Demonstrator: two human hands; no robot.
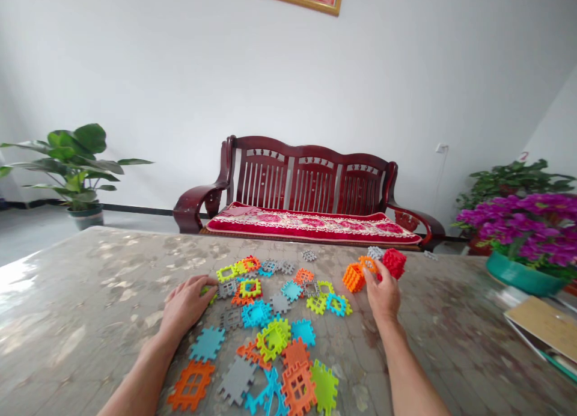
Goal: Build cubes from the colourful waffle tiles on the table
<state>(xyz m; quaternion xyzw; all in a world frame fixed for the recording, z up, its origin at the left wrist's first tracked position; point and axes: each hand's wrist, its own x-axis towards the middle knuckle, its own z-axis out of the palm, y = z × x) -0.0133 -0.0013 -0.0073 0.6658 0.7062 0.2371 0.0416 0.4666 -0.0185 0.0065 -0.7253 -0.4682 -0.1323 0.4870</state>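
My left hand (192,299) lies low over the table, palm down, fingers stretched toward the left edge of the tile pile. Its fingertips are beside a lime-green tile (208,293), partly hidden by them. At the right, my right hand (384,293) has its thumb and fingers closed on an orange interlocking tile (368,263). An orange stack of tiles (354,278) stands just left of that thumb. A red block of joined tiles (395,263) is right behind the fingers, and a grey stack (375,252) sits farther back.
Loose notched tiles, including a blue one (256,314) and a grey one (237,380), spread across the middle of the patterned table (67,308). Purple flowers in a teal pot (518,275) and a brown folder (545,323) are at right. A wooden bench (315,181) stands behind.
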